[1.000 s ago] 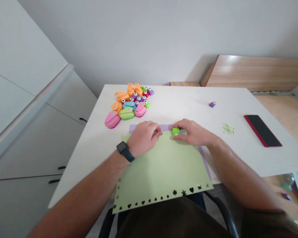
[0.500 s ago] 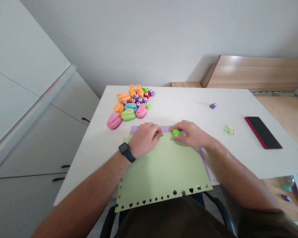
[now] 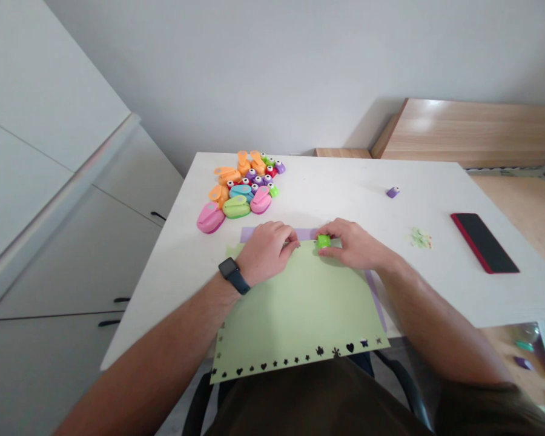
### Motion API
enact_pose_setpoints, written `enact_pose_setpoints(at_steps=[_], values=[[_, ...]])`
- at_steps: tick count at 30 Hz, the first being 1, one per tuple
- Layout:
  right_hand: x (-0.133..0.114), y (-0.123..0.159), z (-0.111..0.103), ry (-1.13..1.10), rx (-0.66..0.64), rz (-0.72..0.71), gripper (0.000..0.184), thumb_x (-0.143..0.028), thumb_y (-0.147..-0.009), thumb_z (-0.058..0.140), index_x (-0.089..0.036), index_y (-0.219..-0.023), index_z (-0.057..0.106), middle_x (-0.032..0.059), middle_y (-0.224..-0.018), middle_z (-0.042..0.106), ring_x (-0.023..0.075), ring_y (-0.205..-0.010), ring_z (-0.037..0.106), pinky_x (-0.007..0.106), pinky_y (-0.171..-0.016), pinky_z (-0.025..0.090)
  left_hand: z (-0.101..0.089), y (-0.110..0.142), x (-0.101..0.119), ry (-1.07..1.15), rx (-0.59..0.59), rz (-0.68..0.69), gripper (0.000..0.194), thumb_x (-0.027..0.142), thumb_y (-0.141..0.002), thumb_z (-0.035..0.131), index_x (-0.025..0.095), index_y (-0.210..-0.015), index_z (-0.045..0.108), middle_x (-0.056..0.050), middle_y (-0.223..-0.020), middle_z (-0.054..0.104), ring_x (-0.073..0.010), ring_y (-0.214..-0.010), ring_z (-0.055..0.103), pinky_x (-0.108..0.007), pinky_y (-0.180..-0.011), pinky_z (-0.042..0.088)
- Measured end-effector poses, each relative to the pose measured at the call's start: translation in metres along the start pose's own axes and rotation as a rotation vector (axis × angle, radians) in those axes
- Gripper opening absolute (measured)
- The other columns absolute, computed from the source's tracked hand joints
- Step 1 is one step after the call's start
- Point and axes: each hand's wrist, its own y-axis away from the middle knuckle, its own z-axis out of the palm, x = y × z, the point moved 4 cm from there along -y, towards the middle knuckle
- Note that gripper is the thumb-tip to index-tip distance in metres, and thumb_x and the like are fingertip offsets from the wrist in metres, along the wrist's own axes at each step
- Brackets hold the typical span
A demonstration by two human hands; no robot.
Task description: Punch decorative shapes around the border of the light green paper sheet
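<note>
On my feed, the right hand (image 3: 352, 245) pinches a small green craft punch (image 3: 323, 241) on the top edge of a pale green paper sheet (image 3: 300, 309). The left hand (image 3: 267, 253), with a black smartwatch (image 3: 234, 275) on its wrist, rests along that edge, over a lilac paper strip (image 3: 272, 234).

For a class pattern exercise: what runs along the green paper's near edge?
Dark punched hearts and stars line the pale green paper; head view.

The purple paper (image 3: 309, 234) lies mostly hidden under the green sheet (image 3: 300, 309), and the right hand's fingers (image 3: 333, 229) cover part of the small green punch (image 3: 323, 241). The shapes on the little punches (image 3: 257, 180) are too small to tell.
</note>
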Motion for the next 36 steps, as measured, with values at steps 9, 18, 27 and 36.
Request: enact_pose_setpoints(at_steps=[9,18,27,36], values=[[-0.0052,0.0011,-0.0017,0.014,0.01,0.035,0.023,-0.033,-0.084,0.072,-0.022,-0.104,0.072,0.0054,-0.098,0.072,0.022,-0.091,0.063,0.037,-0.086,0.048,-0.0017,0.0,0.0029,-0.006,-0.008,-0.002,0.012,0.028,-0.096,0.061,0.019,-0.089,0.065,-0.007,-0.088,0.068,-0.0235,-0.088,0.061,-0.039,-0.081,0.045],[-0.0059,0.0012,-0.0011,0.037,0.001,0.041,0.022,-0.03,-0.085,0.071,-0.021,-0.104,0.073,0.0065,-0.101,0.072,0.0232,-0.092,0.063,0.038,-0.085,0.048,-0.0027,0.0003,0.0044,-0.011,-0.014,0.001,0.014,0.028,-0.097,0.06,0.018,-0.089,0.065,-0.006,-0.088,0.068,-0.0235,-0.088,0.06,-0.039,-0.08,0.044],[-0.0016,0.0016,0.0028,0.043,0.007,0.018,0.024,-0.03,-0.085,0.072,-0.021,-0.107,0.072,0.0066,-0.102,0.072,0.0232,-0.094,0.063,0.037,-0.087,0.047,-0.0007,0.0005,0.0028,-0.004,-0.014,-0.004,0.014,0.029,-0.097,0.059,0.018,-0.09,0.065,-0.007,-0.089,0.068,-0.0233,-0.088,0.06,-0.039,-0.081,0.045],[-0.0051,-0.0002,0.0023,0.039,0.014,0.034,0.021,-0.027,-0.084,0.071,-0.02,-0.104,0.073,0.0065,-0.097,0.072,0.0224,-0.09,0.062,0.037,-0.084,0.047,-0.0005,0.0002,0.0034,-0.001,-0.005,-0.006,0.013,0.027,-0.097,0.059,0.018,-0.089,0.065,-0.007,-0.088,0.068,-0.0236,-0.088,0.061,-0.039,-0.081,0.045]])
